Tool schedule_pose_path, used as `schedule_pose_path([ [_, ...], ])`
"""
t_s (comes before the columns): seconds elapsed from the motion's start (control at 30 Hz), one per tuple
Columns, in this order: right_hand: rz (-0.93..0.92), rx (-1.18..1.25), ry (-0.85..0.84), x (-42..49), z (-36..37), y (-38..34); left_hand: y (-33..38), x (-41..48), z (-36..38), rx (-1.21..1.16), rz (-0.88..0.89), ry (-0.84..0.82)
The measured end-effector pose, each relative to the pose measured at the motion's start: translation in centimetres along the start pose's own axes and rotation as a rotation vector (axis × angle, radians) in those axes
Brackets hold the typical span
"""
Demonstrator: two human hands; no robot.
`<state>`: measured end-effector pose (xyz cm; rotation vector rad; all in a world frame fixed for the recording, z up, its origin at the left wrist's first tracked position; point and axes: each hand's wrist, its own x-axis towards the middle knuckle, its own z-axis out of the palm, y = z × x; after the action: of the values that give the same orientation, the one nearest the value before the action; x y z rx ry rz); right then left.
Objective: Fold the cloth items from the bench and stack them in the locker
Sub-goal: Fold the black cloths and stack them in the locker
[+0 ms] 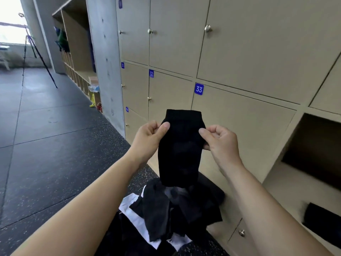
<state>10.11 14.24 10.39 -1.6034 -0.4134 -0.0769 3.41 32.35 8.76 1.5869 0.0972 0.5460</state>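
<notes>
A: Grip?
B: Pinched black cloth (180,150) by both upper sides, left hand (149,137) and right hand (221,141); held just below 33 plate (199,89).
A: Axis?
B: Hung vertical; open locker (317,148) right of plate, nearer right hand.

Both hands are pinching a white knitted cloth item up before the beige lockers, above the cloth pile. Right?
No: the head view shows the knitted cloth item is black, not white. The left hand and right hand do pinch it up before the beige lockers, above the black and white cloth pile.
</notes>
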Motion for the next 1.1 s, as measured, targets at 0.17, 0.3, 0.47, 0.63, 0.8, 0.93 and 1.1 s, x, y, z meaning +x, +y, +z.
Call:
schedule_pose_path([
  [0.17,0.028,0.131,-0.144,-1.4,-3.9,-2.6,3.0,0.0,3.6,-0.117,-0.041,-0.031],
  [0.3,0.181,0.081,-0.363,-3.1,-5.7,-1.7,4.7,-0.4,5.6,-0.164,-0.065,-0.071],
  [0.47,0.13,0.181,-0.248,-3.4,-6.3,-2.0,5.6,-0.7,6.6,-0.196,-0.102,-0.14],
  [0.63,0.055,0.186,-0.173,-2.2,-6.7,-3.4,4.6,-1.9,6.6,-0.166,-0.17,-0.314],
  [0.8,0.083,0.013,-0.263,-1.4,-8.7,-4.6,4.8,-2.3,6.9,-0.087,-0.08,-0.197],
  [0.93,0.004,-0.209,-0.21,-1.2,-11.0,-6.1,6.3,-2.3,7.1,0.045,0.083,-0.111],
  [1.1,-0.193,-0.352,-0.04,-0.5,-12.4,-9.0,8.9,-1.9,8.4,0.011,0.186,-0.094],
])
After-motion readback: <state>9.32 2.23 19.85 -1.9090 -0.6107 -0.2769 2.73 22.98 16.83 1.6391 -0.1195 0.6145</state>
